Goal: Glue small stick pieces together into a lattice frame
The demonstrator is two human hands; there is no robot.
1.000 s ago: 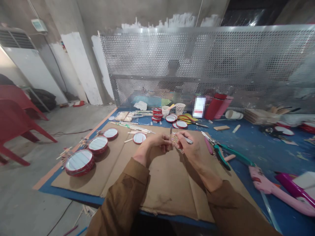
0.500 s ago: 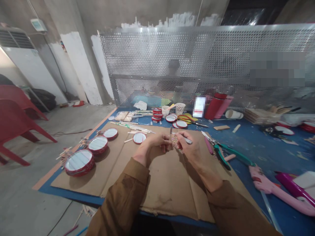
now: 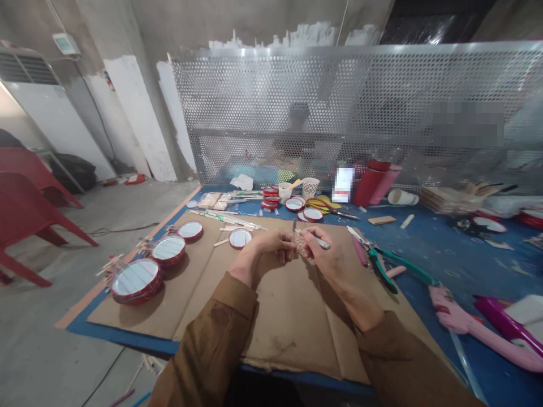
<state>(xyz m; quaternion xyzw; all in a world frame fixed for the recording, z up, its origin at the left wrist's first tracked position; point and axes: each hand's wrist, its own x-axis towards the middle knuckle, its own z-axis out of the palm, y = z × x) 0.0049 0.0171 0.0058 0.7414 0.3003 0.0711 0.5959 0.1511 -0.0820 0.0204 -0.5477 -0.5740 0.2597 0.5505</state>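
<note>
My left hand (image 3: 278, 244) is closed over the cardboard sheet (image 3: 292, 316), its fingertips pinching a thin flat strip (image 3: 294, 226) that stands up between the hands. Just right of the strip is a small piece with a colourful pattern (image 3: 300, 242), partly hidden by fingers. In my right hand (image 3: 326, 251) is a pen-like tool with a pale end (image 3: 323, 244), its tip near the patterned piece. Left of my hands lies a round, red-rimmed disc (image 3: 240, 238) with a white face. Beyond it, red-rimmed round stacks (image 3: 136, 280) with wooden sticks line the cardboard's left side.
Green-handled pliers (image 3: 382, 271) and a pink glue gun (image 3: 453, 311) lie at the right. Along the back stand paper cups (image 3: 310, 187), a phone (image 3: 343, 185) and a red bottle (image 3: 371, 183). A perforated metal panel (image 3: 263, 102) rises behind the table.
My right hand and the pen-like tool have shifted very slightly. Everything else looks the same.
</note>
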